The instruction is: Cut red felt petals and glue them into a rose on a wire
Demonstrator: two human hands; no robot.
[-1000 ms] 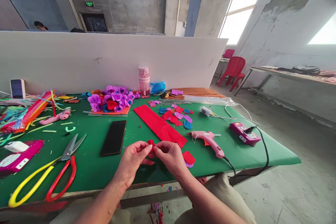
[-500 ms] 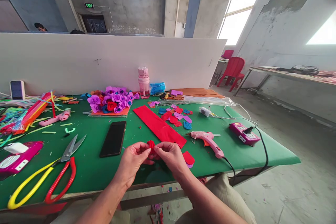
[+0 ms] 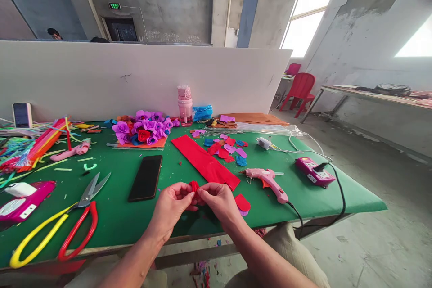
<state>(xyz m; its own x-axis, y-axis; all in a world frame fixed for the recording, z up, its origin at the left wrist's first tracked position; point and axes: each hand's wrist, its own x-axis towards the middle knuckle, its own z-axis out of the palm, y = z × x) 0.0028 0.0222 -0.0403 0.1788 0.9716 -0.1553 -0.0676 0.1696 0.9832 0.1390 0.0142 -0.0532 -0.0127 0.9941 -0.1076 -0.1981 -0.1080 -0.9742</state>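
A small red paper flower [image 3: 194,186] is pinched between my two hands just over the table's front part; much of it is hidden by fingers. My left hand [image 3: 175,200] is closed on its left side, my right hand [image 3: 216,195] on its right. Beyond them lies a long red paper strip [image 3: 205,159], slanting down toward my right hand. Red and purple cut petals [image 3: 242,203] lie to the right of that hand. A pink glue gun [image 3: 268,181] rests on its side farther right, its nozzle pointing left.
Scissors [image 3: 89,193] with yellow and red handles lie open at left, near a black phone [image 3: 146,177]. Behind are a flower bunch [image 3: 145,127], a pink bottle [image 3: 185,105] and scattered petals [image 3: 229,147]. A corded purple power socket [image 3: 313,171] sits at right.
The red piece shows a little more above my fingertips than a second ago, and the left fingers have curled in slightly. Both hands stay in nearly the same place.
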